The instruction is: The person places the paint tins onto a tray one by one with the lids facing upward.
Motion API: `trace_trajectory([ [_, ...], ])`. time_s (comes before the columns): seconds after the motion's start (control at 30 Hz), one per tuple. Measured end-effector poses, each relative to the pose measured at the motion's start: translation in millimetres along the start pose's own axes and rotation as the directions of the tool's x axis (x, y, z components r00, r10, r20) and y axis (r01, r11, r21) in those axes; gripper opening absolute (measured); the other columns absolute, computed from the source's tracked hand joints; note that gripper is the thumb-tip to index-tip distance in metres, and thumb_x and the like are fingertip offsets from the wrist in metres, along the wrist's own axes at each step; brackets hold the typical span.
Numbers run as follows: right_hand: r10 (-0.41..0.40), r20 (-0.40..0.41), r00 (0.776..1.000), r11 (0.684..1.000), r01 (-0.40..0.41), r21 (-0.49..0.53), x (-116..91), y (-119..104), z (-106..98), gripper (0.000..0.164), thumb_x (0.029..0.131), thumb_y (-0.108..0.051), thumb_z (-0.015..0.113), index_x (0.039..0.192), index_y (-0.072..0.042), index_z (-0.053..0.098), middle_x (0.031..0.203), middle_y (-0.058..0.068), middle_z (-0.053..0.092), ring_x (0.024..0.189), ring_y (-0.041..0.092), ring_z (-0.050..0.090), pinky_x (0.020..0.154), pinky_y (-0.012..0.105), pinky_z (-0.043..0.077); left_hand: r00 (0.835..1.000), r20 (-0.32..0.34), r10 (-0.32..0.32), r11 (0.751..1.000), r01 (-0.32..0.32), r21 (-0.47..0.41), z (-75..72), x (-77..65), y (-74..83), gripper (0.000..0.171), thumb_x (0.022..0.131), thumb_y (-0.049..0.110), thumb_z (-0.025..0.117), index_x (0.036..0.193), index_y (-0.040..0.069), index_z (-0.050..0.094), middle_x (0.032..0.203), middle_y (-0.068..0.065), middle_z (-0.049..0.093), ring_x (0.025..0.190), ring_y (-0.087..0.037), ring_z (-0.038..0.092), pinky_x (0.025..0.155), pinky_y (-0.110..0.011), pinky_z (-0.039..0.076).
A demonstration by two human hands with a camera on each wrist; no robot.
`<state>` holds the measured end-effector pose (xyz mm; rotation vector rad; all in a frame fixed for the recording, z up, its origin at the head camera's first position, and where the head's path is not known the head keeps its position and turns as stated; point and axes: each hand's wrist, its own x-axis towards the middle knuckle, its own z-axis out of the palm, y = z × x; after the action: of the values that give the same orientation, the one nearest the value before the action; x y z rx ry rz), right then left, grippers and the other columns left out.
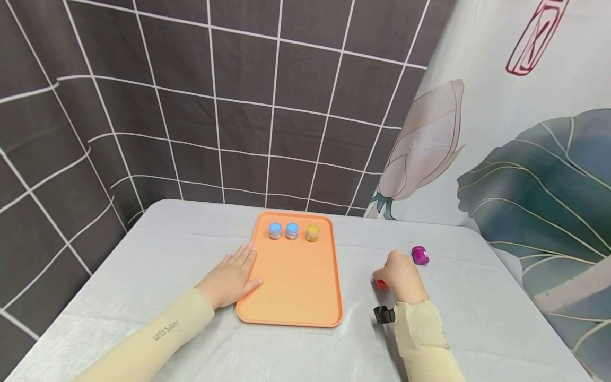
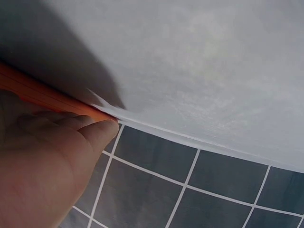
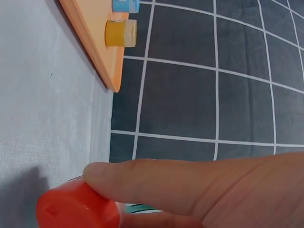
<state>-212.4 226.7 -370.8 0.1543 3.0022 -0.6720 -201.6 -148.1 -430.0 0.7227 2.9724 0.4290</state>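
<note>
An orange tray [image 1: 291,286] lies on the table with two blue-lidded jars [image 1: 275,231] and a yellow jar [image 1: 312,233] in a row near its far edge. My left hand [image 1: 229,276] rests on the tray's left edge, fingers straight and thumb over the rim. Right of the tray, my right hand [image 1: 401,276] pinches a small red jar [image 3: 76,206] between thumb and fingers, close to the tabletop. Beyond that hand a purple jar [image 1: 420,255] lies on its side. In the right wrist view the yellow jar [image 3: 118,33] stands on the tray.
A white cloth covers the table [image 1: 200,339]. Behind it hangs a dark cloth with white grid lines [image 1: 243,127]; to the right is a white curtain printed with a flower and leaf [image 1: 544,196]. A black strap [image 1: 383,314] sits at the right wrist.
</note>
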Motion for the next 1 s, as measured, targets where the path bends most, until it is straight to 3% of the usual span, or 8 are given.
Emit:
trace_trajectory([
  [0.33,-0.028,-0.078,0.997,0.993,0.037,0.109,2.4,-4.1,0.2,0.026,0.077,-0.005,0.068,0.056,-0.006,0.054,0.051,-0.001,0.048,0.058,0.018,0.044,0.053,0.029,0.033,1.000,0.003,-0.004,1.000,0.004,-0.002,-0.8,0.5,-0.6,0.075,0.104,0.039,0.054,0.152,-0.014,0.031,0.161,-0.030,0.024,0.150,-0.044,0.023,0.117,-0.062,0.026],
  [0.47,-0.050,-0.119,0.992,0.988,0.067,0.142,3.5,-5.7,1.6,0.012,0.080,-0.008,0.069,0.078,0.003,0.068,0.065,0.005,0.068,0.070,0.023,0.058,0.062,0.035,0.046,1.000,0.007,-0.005,1.000,0.005,-0.005,-1.0,0.5,-0.1,0.075,0.104,0.039,0.054,0.152,-0.013,0.031,0.162,-0.030,0.023,0.150,-0.044,0.023,0.117,-0.062,0.025],
  [0.6,-0.072,-0.164,0.984,0.983,0.098,0.157,5.8,-7.0,6.4,0.026,0.082,-0.011,0.071,0.100,0.008,0.071,0.079,0.010,0.074,0.080,0.027,0.067,0.070,0.037,0.052,1.000,0.009,-0.003,1.000,0.003,-0.002,-0.8,0.2,-0.1,0.075,0.104,0.039,0.054,0.152,-0.013,0.031,0.162,-0.030,0.023,0.150,-0.044,0.022,0.118,-0.062,0.025],
  [1.0,-0.140,-0.198,0.970,0.926,0.199,0.320,13.7,-20.7,25.8,0.026,0.082,-0.006,0.076,0.105,0.007,0.071,0.090,0.013,0.073,0.084,0.026,0.068,0.078,0.040,0.057,1.000,0.007,0.001,1.000,-0.001,0.002,-0.8,0.5,-1.3,0.075,0.104,0.040,0.054,0.152,-0.013,0.031,0.162,-0.030,0.024,0.150,-0.044,0.023,0.118,-0.061,0.025],
])
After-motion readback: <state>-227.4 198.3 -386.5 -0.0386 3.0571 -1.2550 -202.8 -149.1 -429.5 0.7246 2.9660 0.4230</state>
